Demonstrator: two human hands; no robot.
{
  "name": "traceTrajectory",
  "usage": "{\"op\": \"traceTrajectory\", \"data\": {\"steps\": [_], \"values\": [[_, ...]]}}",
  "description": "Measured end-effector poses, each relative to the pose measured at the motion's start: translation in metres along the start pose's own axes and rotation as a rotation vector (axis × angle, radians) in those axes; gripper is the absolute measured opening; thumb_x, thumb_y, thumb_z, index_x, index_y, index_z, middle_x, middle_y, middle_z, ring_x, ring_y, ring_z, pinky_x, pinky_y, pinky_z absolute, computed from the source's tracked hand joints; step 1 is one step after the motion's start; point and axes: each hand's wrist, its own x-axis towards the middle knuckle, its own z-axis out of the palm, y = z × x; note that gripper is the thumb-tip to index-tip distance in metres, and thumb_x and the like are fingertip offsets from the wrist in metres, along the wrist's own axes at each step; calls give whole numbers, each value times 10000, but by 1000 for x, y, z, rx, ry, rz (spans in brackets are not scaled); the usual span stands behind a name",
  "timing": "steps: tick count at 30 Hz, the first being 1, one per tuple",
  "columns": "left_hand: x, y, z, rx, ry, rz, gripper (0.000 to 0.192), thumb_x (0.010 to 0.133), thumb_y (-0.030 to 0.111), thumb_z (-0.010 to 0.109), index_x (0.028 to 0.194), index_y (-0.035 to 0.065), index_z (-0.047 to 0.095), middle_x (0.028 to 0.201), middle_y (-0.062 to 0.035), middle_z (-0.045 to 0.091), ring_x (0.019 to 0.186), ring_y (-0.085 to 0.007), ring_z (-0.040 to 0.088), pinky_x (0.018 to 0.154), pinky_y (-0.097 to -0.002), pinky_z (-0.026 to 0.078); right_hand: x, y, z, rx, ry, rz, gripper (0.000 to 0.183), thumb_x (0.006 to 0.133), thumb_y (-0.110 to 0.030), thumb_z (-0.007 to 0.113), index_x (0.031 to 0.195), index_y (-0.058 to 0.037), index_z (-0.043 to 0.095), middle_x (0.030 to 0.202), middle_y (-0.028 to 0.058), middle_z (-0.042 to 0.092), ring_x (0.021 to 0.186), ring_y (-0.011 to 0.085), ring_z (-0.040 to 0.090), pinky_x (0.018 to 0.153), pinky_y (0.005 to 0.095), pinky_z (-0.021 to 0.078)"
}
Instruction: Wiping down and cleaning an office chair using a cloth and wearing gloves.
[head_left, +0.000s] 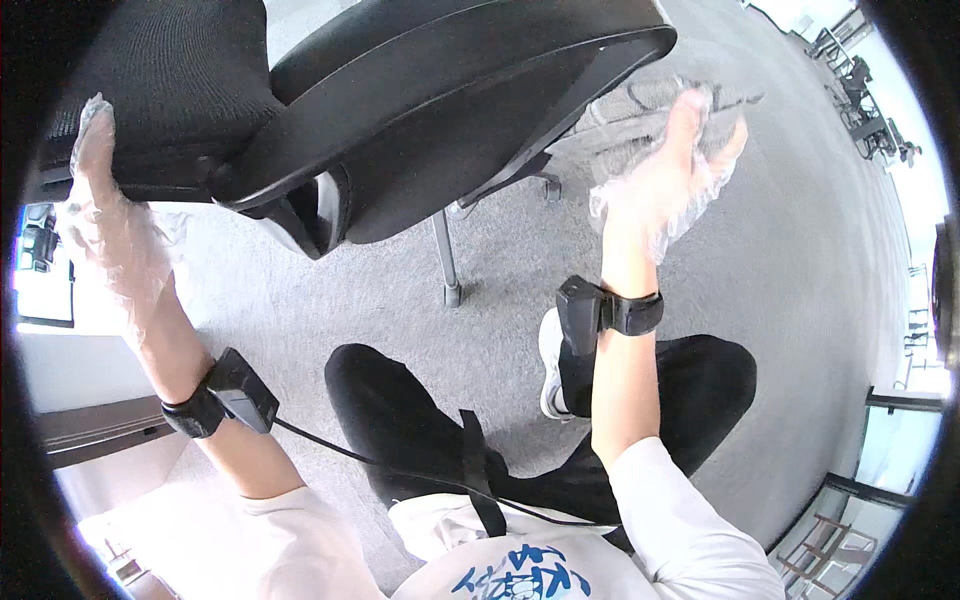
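A black office chair (450, 127) with a mesh part (180, 67) fills the upper left and centre. My left hand (112, 217), in a clear plastic glove, is at the mesh part's near left edge, its thumb extended upward; its other fingers are hidden, so its grip is unclear. My right hand (667, 172), in the same kind of glove, is right of the chair's broad black panel. A blurred greyish cloth with dark marks (622, 120) lies between its thumb and fingers, beside the chair's edge.
Chair legs with casters (451, 294) stand on the grey carpet (300, 300). Both wrists wear black strapped devices (244, 390); a black cable (322, 444) runs from the left one across my lap. A brown-edged furniture piece (105, 431) is at left, glass-panelled frames (900, 450) at right.
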Motion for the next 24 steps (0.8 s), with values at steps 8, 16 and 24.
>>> {"op": "traceTrajectory", "data": {"steps": [8,16,24], "values": [[6,-2,-36,353,-293,-340,415,997,105,601,1405,149,543,1355,-141,617,1248,-246,605,1123,-366,430,-69,93,22,-748,-235,-515,558,732,-76,732,1251,-79,527,1125,219,454,1031,412,505,836,532,425],[-3,-39,13,-377,-38,-464,670,902,450,661,1403,25,530,1401,-205,549,1306,-309,527,1126,-418,390,-126,126,-22,-591,-512,-167,476,820,8,662,1266,-54,510,1206,198,510,1102,377,559,964,443,459],[-31,-63,-18,-516,-21,-706,614,922,-6,623,1471,180,420,1414,-158,569,1255,-258,613,1109,-376,455,-97,32,-2,-558,-475,-367,409,843,-24,661,1238,-61,563,1186,221,535,1103,421,595,942,485,496]]}}
